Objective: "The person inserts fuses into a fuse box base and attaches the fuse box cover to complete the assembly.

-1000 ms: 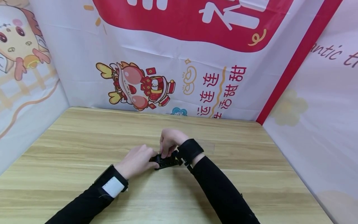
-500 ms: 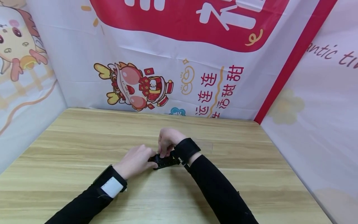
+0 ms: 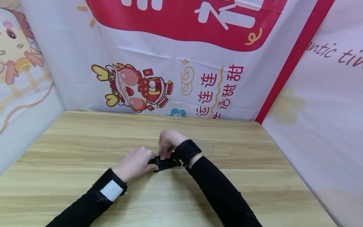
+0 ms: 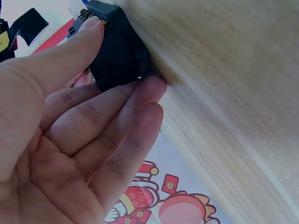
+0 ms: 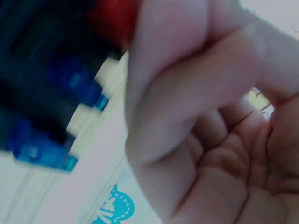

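Observation:
A black plastic case (image 3: 167,164) lies low at the middle of the wooden table. My left hand (image 3: 137,163) grips its left end; in the left wrist view the thumb lies on the near side of the case (image 4: 119,51) and fingertips sit at its lower edge, close to the wood. My right hand (image 3: 168,142) bends down over the case with its fingertips pinched together. In the right wrist view, a small red piece (image 5: 114,18) shows at the curled fingers (image 5: 163,107), mostly hidden. Two see-through blue pieces (image 5: 44,149) with lighter tips stick out of the black case there.
The wooden table (image 3: 241,186) spreads around both arms. A white printed cloth backdrop (image 3: 158,50) stands along the back edge, with cloth walls at both sides (image 3: 320,104). Each wrist wears a black strap (image 3: 187,151).
The whole head view has shifted slightly, so the scene sits a little further left. Both hands stay at the case in nearly the same pose.

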`<action>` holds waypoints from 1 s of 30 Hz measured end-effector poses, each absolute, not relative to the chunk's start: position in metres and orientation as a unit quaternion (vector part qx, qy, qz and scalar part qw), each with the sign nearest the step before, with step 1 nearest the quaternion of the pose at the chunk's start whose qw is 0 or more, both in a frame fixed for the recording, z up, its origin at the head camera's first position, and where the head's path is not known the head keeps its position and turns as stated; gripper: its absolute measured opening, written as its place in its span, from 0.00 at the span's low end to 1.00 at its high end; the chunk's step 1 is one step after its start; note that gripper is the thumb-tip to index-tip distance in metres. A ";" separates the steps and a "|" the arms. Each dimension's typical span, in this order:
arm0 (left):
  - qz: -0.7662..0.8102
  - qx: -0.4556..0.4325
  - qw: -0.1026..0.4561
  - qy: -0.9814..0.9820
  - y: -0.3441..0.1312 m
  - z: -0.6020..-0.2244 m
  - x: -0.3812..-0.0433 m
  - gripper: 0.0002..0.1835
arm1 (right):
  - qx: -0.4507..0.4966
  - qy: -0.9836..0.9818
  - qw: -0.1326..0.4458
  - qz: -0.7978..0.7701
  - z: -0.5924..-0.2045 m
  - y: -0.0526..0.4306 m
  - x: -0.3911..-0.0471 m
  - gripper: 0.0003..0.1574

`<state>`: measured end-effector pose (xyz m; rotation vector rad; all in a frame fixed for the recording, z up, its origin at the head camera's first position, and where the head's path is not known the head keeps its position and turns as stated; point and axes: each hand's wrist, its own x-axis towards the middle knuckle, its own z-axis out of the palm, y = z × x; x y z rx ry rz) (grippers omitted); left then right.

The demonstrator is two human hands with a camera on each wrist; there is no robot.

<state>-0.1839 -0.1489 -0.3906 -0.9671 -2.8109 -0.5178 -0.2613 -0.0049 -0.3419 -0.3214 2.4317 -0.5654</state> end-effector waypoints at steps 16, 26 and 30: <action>-0.177 -0.316 0.065 -0.930 -0.149 -0.392 -0.185 0.09 | -0.171 0.917 0.299 -0.202 -0.336 -0.004 -0.255 0.08; -0.183 -0.319 0.068 -0.928 -0.148 -0.392 -0.185 0.08 | -0.150 0.931 0.272 -0.193 -0.333 -0.004 -0.248 0.08; -0.182 -0.317 0.065 -0.929 -0.148 -0.391 -0.185 0.08 | -0.124 0.930 0.276 -0.207 -0.334 -0.005 -0.248 0.07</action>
